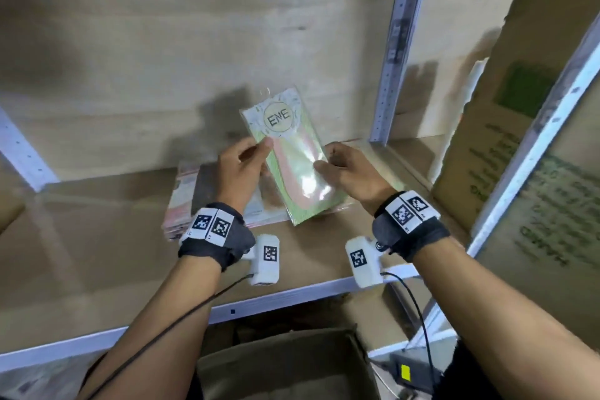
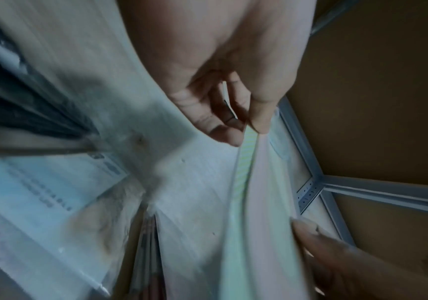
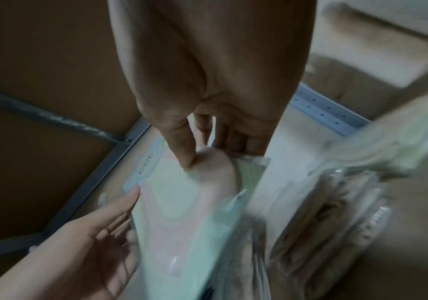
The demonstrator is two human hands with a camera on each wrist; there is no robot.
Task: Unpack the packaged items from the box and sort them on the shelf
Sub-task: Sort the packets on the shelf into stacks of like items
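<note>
A flat clear-wrapped packet (image 1: 293,159) with a pale green and pink card and a round "ENE" label is held tilted above the shelf board (image 1: 97,237). My left hand (image 1: 242,161) pinches its left edge between thumb and fingers (image 2: 249,125). My right hand (image 1: 341,169) pinches its right edge, thumb on top (image 3: 189,160). The packet (image 2: 254,223) shows edge-on in the left wrist view and from its face (image 3: 182,203) in the right wrist view. A stack of similar wrapped packets (image 1: 185,201) lies on the shelf under my left hand.
A grey metal upright (image 1: 393,52) stands right of the packet before the plywood back wall (image 1: 162,42). A big printed cardboard box (image 1: 519,140) fills the right bay. An open cardboard box (image 1: 282,364) sits below the shelf's front rail (image 1: 292,295).
</note>
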